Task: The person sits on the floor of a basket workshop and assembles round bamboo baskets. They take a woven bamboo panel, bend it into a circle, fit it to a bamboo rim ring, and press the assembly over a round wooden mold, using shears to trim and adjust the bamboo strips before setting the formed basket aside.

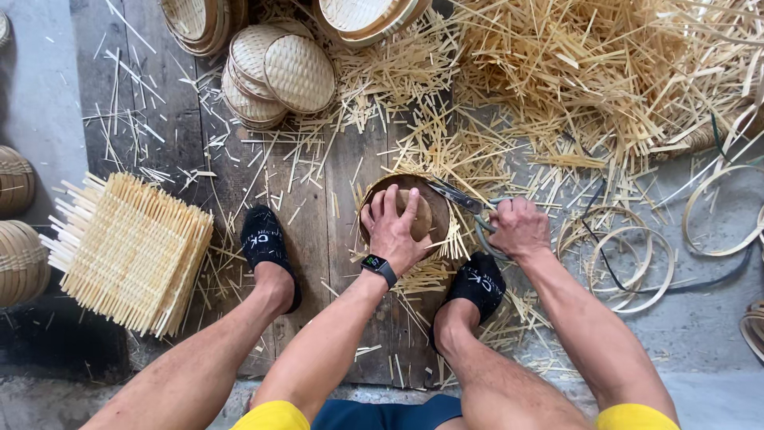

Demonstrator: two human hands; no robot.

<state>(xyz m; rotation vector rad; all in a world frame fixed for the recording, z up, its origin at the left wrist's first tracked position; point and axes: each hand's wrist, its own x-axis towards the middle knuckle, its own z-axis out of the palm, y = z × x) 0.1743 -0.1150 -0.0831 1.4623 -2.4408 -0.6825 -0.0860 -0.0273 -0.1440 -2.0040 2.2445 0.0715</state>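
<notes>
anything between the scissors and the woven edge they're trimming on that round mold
Nothing visible does. The right hand holds the scissors with the blades already at the rim of the woven piece, while the left hand presses the round mold from above, clear of the blades.

The left hand (391,231) covers most of the round block (423,216), so what lies beneath the palm is hidden. The shears' (465,201) handles vanish inside the right hand (519,228). Top edge cuts the baskets (199,22); the left edge clips two more (16,263). Sock lettering is too small to read.
</notes>
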